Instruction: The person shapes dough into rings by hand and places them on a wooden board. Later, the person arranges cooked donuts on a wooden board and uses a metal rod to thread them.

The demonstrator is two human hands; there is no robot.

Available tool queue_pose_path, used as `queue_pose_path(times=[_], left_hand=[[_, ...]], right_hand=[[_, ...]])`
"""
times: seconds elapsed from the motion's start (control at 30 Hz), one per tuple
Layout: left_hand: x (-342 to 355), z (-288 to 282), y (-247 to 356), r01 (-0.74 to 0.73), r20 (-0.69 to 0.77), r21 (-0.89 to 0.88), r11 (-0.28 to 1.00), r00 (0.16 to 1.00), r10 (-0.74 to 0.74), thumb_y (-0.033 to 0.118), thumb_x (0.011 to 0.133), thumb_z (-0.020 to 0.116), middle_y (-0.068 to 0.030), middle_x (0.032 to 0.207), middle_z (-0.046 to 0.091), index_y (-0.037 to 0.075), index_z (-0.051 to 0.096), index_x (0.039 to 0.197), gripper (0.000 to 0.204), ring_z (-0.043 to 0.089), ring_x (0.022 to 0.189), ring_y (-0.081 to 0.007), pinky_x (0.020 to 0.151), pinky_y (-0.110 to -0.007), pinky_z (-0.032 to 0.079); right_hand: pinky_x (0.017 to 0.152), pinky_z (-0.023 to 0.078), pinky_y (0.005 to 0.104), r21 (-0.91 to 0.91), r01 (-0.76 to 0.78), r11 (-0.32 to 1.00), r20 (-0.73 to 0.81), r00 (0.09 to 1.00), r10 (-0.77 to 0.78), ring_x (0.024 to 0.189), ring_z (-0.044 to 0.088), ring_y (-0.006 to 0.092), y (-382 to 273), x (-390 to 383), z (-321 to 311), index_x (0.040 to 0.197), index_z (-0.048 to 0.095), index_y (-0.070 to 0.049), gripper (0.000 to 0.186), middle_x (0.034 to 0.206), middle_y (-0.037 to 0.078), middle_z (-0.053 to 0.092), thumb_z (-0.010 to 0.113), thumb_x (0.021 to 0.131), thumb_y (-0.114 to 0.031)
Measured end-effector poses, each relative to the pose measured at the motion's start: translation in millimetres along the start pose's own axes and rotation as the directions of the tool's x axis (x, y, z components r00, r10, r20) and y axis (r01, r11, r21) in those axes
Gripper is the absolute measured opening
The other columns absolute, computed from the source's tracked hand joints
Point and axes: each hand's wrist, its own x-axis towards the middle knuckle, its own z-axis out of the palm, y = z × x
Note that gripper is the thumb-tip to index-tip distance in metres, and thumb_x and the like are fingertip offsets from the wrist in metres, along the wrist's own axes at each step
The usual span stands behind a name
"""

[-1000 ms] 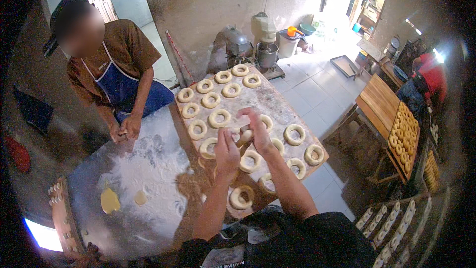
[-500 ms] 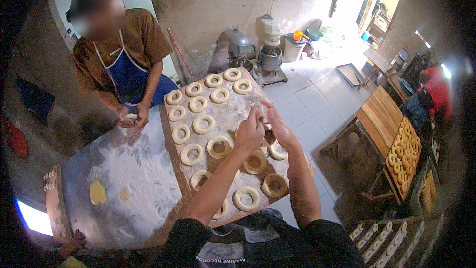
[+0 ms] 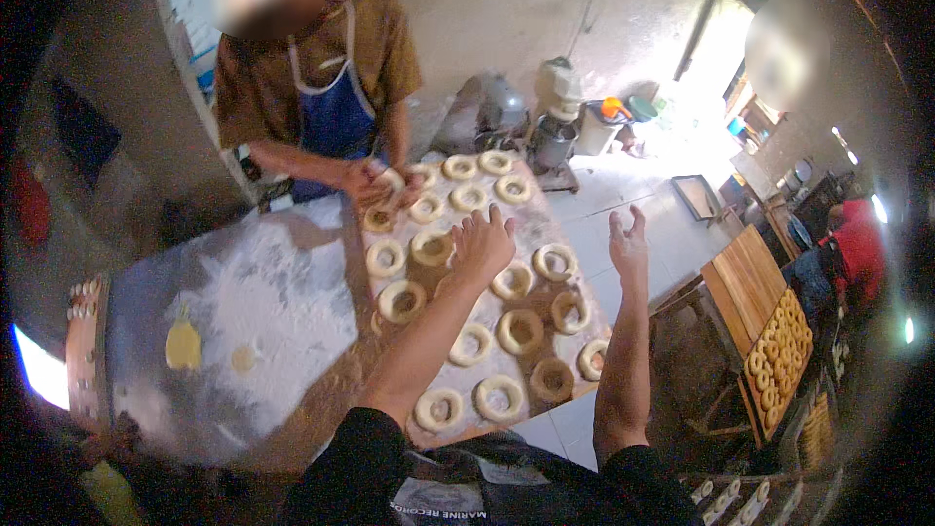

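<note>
Rows of pale dough rings (image 3: 511, 280) lie on a flour-dusted board (image 3: 545, 205) in front of me. Over the middle of that board is my left hand (image 3: 484, 245), its fingers apart and nothing seen in them; whether it touches a ring beneath cannot be told. My right hand (image 3: 628, 242) is raised off the board's right edge, thumb and fingers spread, holding nothing. Closest to it on the board is a dough ring (image 3: 555, 262). Across from me, a co-worker's hands (image 3: 375, 182) hold another dough ring (image 3: 392, 180) over the board's far left corner.
A floured metal table (image 3: 312, 317) joins the board on the left, with a yellow dough piece (image 3: 183, 344) and a small round one (image 3: 243, 359). Mixers (image 3: 555, 117) stand by the wall. At right, a wooden stand (image 3: 745, 278) bears a tray of rings (image 3: 779, 346); a person in red (image 3: 855, 242) is beyond.
My hands, earlier close together over the board, have parted, the right one moving out past the edge. The co-worker has brought a ring from the floured table to the board. My view has shifted.
</note>
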Motion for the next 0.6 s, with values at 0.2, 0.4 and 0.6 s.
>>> queue_pose_path(times=[0.2,0.4,0.6], left_hand=[[-147,-90,-136,0.217,-0.118,-0.135,0.967,0.965,-0.233,0.036,0.095,0.047,-0.0263,0.109,0.059,0.006,0.043,0.134,0.049,0.062,0.096,-0.0414,0.085,-0.052,0.048],[-285,-93,-346,0.495,-0.193,-0.342,0.798,0.795,-0.576,0.02,0.087,0.055,-0.0259,0.097,0.065,0.004,0.045,0.126,0.043,0.064,0.088,-0.0432,0.078,-0.053,0.05],[-356,-124,-444,0.693,0.08,-0.6,0.399,0.549,-0.832,0.021,0.089,0.055,-0.0266,0.097,0.065,0.0,0.044,0.125,0.043,0.065,0.088,-0.044,0.079,-0.051,0.051]], right_hand=[[0.062,0.045,0.0315,0.218,0.271,0.938,0.655,0.671,-0.346,0.062,0.052,0.0147,-173,-147,79,0.122,0.056,-0.009,0.035,0.068,0.007,0.058,0.058,0.094,-0.031],[0.075,0.052,0.0399,0.544,0.524,0.656,0.762,0.02,-0.648,0.084,0.068,0.0283,-263,-334,281,0.116,0.062,-0.01,0.036,0.091,0.02,0.068,0.058,0.09,-0.035],[0.079,0.051,0.0427,0.273,0.857,0.437,0.756,0.09,-0.649,0.088,0.065,0.0344,-324,-465,355,0.11,0.061,-0.009,0.035,0.089,0.018,0.066,0.063,0.086,-0.035]])
